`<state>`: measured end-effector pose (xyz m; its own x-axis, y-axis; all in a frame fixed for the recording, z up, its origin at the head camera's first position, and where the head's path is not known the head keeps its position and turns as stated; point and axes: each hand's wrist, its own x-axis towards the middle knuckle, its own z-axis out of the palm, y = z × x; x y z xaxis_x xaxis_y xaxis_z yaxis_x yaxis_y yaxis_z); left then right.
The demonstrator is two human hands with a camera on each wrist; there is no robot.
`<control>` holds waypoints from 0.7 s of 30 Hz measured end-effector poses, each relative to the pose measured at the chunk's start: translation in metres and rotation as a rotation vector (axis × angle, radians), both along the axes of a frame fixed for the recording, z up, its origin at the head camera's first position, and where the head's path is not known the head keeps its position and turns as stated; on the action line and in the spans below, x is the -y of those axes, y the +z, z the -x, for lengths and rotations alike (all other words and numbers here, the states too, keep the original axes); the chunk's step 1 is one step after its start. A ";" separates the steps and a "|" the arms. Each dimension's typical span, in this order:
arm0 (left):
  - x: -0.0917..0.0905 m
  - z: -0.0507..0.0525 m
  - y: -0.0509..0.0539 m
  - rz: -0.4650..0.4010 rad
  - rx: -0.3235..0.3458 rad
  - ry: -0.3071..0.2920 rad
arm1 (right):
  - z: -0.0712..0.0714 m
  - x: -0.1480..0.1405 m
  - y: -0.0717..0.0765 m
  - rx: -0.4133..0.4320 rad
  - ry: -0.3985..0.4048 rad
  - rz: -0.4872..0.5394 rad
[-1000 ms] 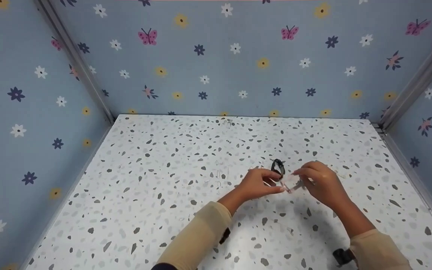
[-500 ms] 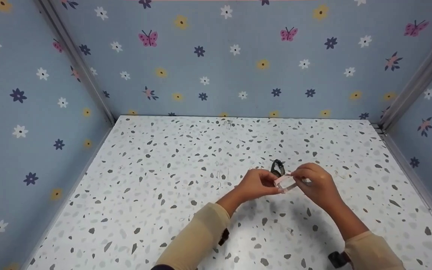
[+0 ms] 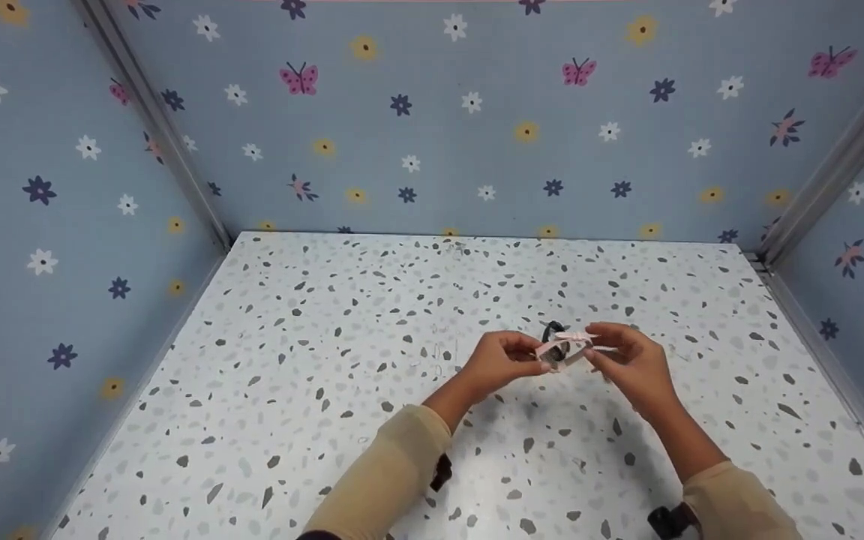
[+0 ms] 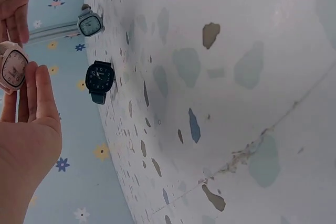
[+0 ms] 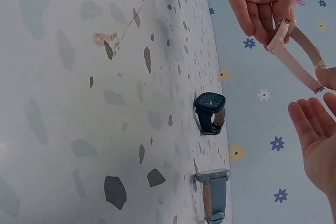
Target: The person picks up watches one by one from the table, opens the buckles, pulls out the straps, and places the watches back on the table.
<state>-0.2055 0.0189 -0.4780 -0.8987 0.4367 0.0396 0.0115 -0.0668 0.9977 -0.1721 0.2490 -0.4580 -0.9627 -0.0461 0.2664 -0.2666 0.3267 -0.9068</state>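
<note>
In the head view, a pale pink wristwatch (image 3: 563, 351) is held up between the two hands, above the tabletop. My left hand (image 3: 498, 361) grips its case end between thumb and fingers; the dial faces the left wrist camera. My right hand (image 3: 633, 367) holds the strap at the buckle end, with thumb and fingers at it; the strap forms a loop in the right wrist view. A black wristwatch (image 4: 100, 76) stands on its strap on the table just beyond. Nearby is a grey-blue wristwatch (image 5: 216, 195), mostly hidden behind the right hand in the head view.
The white speckled tabletop (image 3: 372, 300) carries faint thread-like marks left of the hands. Blue panels with flowers and butterflies (image 3: 477, 120) enclose the back and both sides. Dark wrist cameras sit beneath both beige sleeves (image 3: 387, 465).
Both hands have lifted the pink wristwatch slightly and shifted it a little left. Its strap loop has turned and now shows more clearly. The black wristwatch stays in place.
</note>
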 end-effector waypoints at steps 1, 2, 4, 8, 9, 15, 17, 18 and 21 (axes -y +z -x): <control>0.000 0.000 0.000 -0.031 0.017 0.008 | 0.001 0.001 0.000 0.027 -0.001 0.045; 0.001 0.000 0.000 -0.060 0.029 0.015 | 0.001 0.003 0.000 0.049 0.000 0.089; 0.001 0.000 0.000 -0.105 0.045 0.023 | 0.002 0.006 0.000 0.078 -0.004 0.145; 0.002 -0.001 -0.001 -0.148 0.061 0.027 | 0.002 0.013 -0.001 0.112 0.004 0.224; 0.002 -0.001 -0.001 -0.150 0.068 0.028 | 0.002 0.015 -0.001 0.116 0.011 0.236; 0.006 -0.002 0.000 -0.125 0.100 0.027 | 0.002 0.023 -0.001 0.131 0.084 0.304; 0.007 -0.003 0.000 -0.105 0.101 0.017 | 0.001 0.024 0.000 0.137 0.091 0.304; 0.008 -0.003 0.000 -0.091 0.099 0.012 | 0.001 0.024 0.000 0.139 0.090 0.304; 0.010 -0.002 0.001 -0.028 0.067 0.008 | 0.000 0.023 0.000 0.131 0.083 0.289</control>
